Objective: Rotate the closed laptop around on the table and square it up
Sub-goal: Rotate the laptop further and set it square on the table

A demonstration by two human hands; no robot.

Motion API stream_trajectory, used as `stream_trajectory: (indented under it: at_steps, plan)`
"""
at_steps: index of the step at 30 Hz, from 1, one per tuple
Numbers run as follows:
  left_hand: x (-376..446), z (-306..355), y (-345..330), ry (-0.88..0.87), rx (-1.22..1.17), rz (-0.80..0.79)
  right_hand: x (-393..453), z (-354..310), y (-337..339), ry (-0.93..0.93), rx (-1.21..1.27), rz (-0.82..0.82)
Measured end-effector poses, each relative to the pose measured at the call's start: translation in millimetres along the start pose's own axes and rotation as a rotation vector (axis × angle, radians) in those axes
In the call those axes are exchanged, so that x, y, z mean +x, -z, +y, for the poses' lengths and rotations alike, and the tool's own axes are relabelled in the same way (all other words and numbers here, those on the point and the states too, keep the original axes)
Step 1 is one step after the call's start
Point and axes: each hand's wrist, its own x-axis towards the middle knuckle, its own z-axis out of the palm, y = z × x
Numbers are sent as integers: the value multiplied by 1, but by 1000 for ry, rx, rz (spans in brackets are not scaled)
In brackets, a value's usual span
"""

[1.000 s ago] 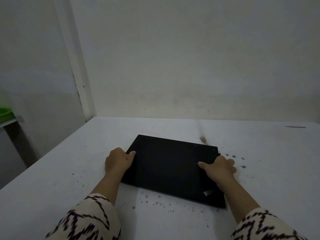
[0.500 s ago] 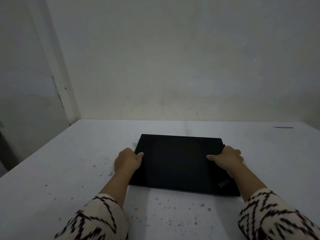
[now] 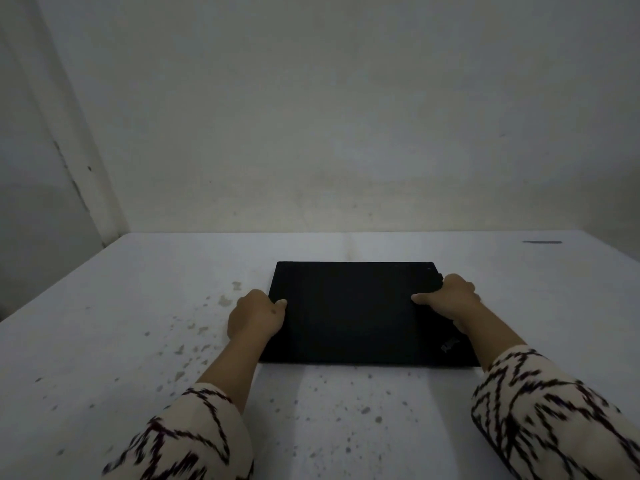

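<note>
A closed black laptop (image 3: 360, 313) lies flat on the white table (image 3: 104, 341), its long edges running parallel to the back wall. A small logo sits at its near right corner. My left hand (image 3: 254, 315) grips the laptop's left edge, thumb on the lid. My right hand (image 3: 448, 299) grips the right edge near the far corner, thumb also on top. Both forearms wear patterned cream sleeves.
The table top carries several dark specks and stains, mostly left of and in front of the laptop. A thin dark object (image 3: 542, 242) lies at the far right by the wall. The wall (image 3: 311, 116) closes off the back, and the table's left edge drops away.
The laptop has turned from a skewed angle to lie square with the wall, both hands staying on its side edges. The view has shifted too.
</note>
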Motion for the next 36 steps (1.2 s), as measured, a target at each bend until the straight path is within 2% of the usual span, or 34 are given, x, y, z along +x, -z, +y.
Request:
stream_trajectory:
  at_steps: [20,26,36]
  plan:
    - [-3,5,-8,2,59,-35,14,11,0,18,-67,-15]
    - [-9,2,-5,-29,41,-56,6,12,-12,25,-180,47]
    - [-12,1,-2,-34,57,-43,7,15,-9,56,-168,87]
